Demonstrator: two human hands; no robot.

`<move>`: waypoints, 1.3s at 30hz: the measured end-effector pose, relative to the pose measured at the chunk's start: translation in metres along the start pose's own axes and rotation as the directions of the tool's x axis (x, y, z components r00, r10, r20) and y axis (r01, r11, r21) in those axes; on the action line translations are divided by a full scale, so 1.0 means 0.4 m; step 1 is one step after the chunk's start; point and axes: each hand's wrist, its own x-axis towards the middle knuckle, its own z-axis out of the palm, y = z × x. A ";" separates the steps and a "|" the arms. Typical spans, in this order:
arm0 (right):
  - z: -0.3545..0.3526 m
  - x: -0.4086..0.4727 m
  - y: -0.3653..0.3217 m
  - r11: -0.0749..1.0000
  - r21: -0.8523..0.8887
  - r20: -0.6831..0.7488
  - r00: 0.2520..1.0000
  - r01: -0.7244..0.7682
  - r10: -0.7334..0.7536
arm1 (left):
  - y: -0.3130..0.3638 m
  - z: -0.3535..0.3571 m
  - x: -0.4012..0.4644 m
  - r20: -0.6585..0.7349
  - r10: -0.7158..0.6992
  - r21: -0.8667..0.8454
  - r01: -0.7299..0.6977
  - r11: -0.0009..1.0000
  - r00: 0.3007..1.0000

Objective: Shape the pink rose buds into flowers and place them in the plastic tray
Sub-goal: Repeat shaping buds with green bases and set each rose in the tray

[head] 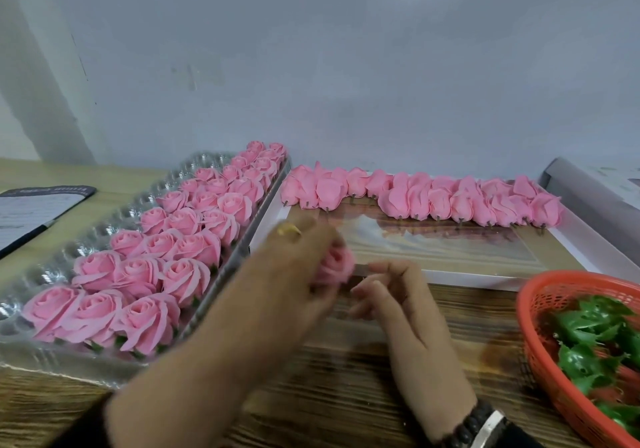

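My left hand (298, 267) grips a pink rose (337, 264) above the wooden table, its fingers curled round the bloom. My right hand (388, 295) sits just right of the rose, fingers loosely bent toward it; whether they touch the rose I cannot tell through the blur. On the left lies the clear plastic tray (114, 212), with several shaped pink roses (152, 274) filling its right-hand rows. A row of unshaped pink rose buds (433, 198) lies along the far edge of a white flat box (588, 250).
An orange mesh basket (554, 371) with green plastic calyxes (595, 337) stands at the right front. A dark notebook (34, 212) lies at the far left. A grey roll (588, 191) lies at the back right by the wall.
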 end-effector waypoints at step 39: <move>0.078 0.075 0.013 0.913 -0.214 0.236 0.888 -0.348 0.394 | -0.607 -0.040 0.434 -0.192 -0.602 0.141 0.629 0.765 0.775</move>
